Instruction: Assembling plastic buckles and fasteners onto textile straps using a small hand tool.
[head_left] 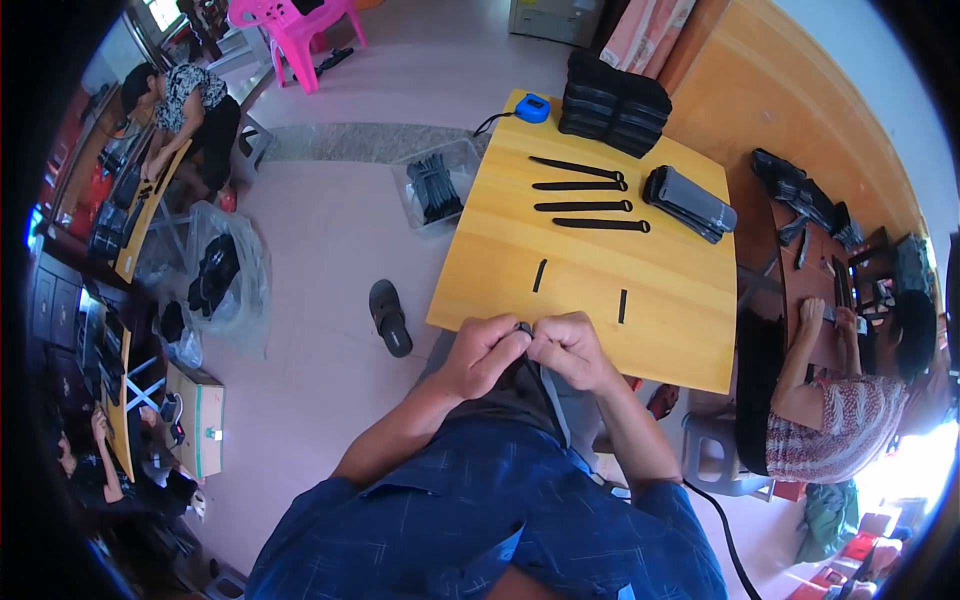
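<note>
My left hand [483, 358] and my right hand [570, 350] are close together at the near edge of the yellow table [480, 265]. Both are closed, pinching one end of a black-and-grey strap [553, 405] that hangs down in front of my lap. The fingers partly hide that end. Beyond my hands lie several black straps [592, 207] in a row, each with a ring at its right end. Two short black strips [540, 276] sit on the tabletop nearer to me.
At the table's far side are a blue tape measure [533, 107], a black strap stack [615, 102] and a grey bundle [690, 202]. A clear bin [410, 205] and a slipper [390, 318] are on the floor. Co-workers sit at tables left and right.
</note>
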